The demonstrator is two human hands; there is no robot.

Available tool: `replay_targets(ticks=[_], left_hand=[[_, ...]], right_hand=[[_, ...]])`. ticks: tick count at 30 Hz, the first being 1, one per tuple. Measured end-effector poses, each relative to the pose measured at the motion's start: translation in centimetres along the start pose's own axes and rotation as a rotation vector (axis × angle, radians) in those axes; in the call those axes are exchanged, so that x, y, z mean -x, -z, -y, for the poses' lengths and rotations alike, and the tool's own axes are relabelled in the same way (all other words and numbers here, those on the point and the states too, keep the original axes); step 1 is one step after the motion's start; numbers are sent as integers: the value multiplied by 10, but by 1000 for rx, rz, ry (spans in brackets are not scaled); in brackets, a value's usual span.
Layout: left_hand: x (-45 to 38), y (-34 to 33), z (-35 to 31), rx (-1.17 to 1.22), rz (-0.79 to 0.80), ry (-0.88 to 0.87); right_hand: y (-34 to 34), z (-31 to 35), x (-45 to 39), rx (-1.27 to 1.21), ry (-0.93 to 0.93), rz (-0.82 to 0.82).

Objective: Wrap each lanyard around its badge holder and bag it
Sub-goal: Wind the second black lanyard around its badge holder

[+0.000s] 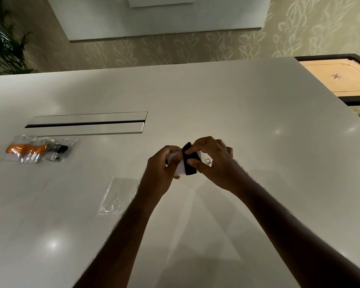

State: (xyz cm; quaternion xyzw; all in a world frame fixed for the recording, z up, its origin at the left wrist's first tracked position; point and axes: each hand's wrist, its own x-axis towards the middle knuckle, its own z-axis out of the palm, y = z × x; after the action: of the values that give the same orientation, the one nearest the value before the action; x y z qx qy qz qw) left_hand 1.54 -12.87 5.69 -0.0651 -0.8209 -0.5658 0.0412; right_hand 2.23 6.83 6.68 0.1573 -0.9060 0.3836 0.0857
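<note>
Above the middle of the white table (216, 104) I hold a white badge holder (180, 168) with a black lanyard (189, 164) wound across it. My left hand (161, 170) grips the holder's left end. My right hand (213, 161) pinches the black band from the right, and a small metal clip (208, 161) shows beside its fingers. An empty clear plastic bag (117, 196) lies flat on the table, below and left of my hands. At the far left lie filled clear bags (37, 150) containing an orange lanyard and a black one.
A long cable slot with a flap (87, 123) is set into the table behind the filled bags. A wooden game board (339, 77) stands past the table's right edge. A plant (6, 44) is at the far left.
</note>
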Motion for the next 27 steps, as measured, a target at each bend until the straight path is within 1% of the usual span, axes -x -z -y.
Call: replay_targets(ticks=[6, 11, 13, 15, 17, 20, 22, 27], left_hand=[[3, -3, 3, 23, 27, 5], [5, 2, 1, 115, 25, 25], [5, 5, -2, 166, 20, 48], [6, 8, -4, 217, 19, 60], [7, 9, -5, 249, 20, 62], [10, 10, -7, 294, -14, 60], [12, 10, -8, 314, -38, 47], [20, 17, 1, 212, -40, 44]], right_hand=[[-7, -12, 0, 181, 92, -93], [-2, -13, -3, 212, 100, -101], [5, -12, -7, 79, 82, -21], [14, -8, -11, -156, 6, 109], [20, -4, -11, -269, -43, 172], [18, -2, -10, -324, -34, 192], [12, -1, -7, -409, -87, 187], [-10, -1, 4, -576, -176, 140]])
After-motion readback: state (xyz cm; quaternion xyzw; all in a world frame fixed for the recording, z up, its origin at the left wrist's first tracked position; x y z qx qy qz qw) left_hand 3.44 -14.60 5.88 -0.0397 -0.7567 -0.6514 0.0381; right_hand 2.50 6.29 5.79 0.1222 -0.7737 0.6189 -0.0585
